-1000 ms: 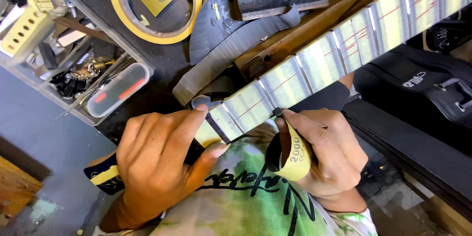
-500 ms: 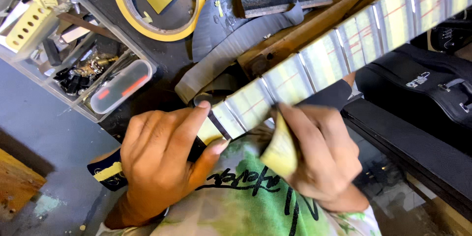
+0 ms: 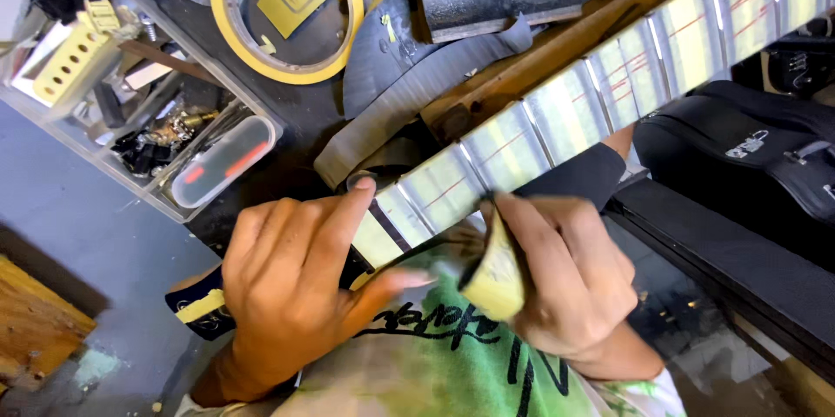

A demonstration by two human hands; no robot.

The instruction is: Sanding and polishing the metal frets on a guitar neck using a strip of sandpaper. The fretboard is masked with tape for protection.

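The left hand is pressing down on the near end of the neck, index finger lying along its taped face, while the right hand is pinching a folded strip of sandpaper against the neck's lower edge. Doing this well probably means keeping the left hand's hold firm and the paper flat to the edge. The neck is lying across the tabletop, its long axis running from lower left to upper right.

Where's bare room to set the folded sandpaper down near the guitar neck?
Bare grey floor lies left of the parts tray, above the wood block. The bench around the tape roll, neck and both hands is crowded.
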